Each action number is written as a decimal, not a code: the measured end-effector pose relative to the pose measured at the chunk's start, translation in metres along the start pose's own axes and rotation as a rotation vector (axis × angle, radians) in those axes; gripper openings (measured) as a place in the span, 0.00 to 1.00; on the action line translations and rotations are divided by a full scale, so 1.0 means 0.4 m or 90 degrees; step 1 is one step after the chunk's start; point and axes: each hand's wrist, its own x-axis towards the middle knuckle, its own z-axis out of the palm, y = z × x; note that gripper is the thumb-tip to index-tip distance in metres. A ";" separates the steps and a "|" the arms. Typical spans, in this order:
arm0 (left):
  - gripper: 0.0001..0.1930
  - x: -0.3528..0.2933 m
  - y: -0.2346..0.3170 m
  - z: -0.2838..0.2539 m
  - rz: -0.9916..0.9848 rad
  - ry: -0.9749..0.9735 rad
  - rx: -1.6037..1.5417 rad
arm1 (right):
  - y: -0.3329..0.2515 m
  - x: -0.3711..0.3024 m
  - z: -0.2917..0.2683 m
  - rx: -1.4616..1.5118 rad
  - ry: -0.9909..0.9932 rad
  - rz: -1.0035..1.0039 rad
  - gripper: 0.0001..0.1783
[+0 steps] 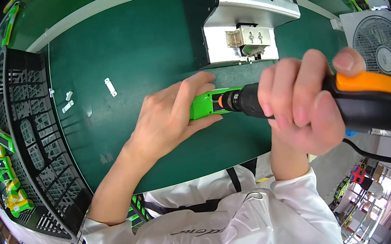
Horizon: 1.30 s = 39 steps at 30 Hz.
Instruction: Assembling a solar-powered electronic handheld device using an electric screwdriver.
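Observation:
My left hand (167, 113) is closed round the left end of a small green plastic housing (201, 106), pressing it to the green tabletop. Wrapped about the body of a black and orange electric screwdriver (368, 100) is my right hand (303, 101). The tool's tip, with an orange ring at its nose, meets a dark recess in the housing. Its bit and any screw under it are hidden. Slight blur softens my right fingers.
Small white plastic strips (110, 87) lie on the green table (113, 49). A metal fixture (242, 28) stands at the back. On the left, a black crate (37, 141) holds several green and yellow parts. A fan (384, 50) is at the right, and a black cable (381, 160) trails below the screwdriver.

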 end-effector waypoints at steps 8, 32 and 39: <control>0.32 -0.001 -0.008 -0.007 0.010 -0.028 0.008 | -0.014 -0.028 0.016 -0.003 -0.012 0.033 0.21; 0.09 -0.002 0.004 -0.002 0.154 0.038 0.023 | -0.028 -0.038 0.015 0.001 0.004 -0.031 0.20; 0.09 -0.004 0.012 0.001 0.130 0.041 0.022 | -0.027 -0.045 0.017 -0.005 -0.014 -0.043 0.20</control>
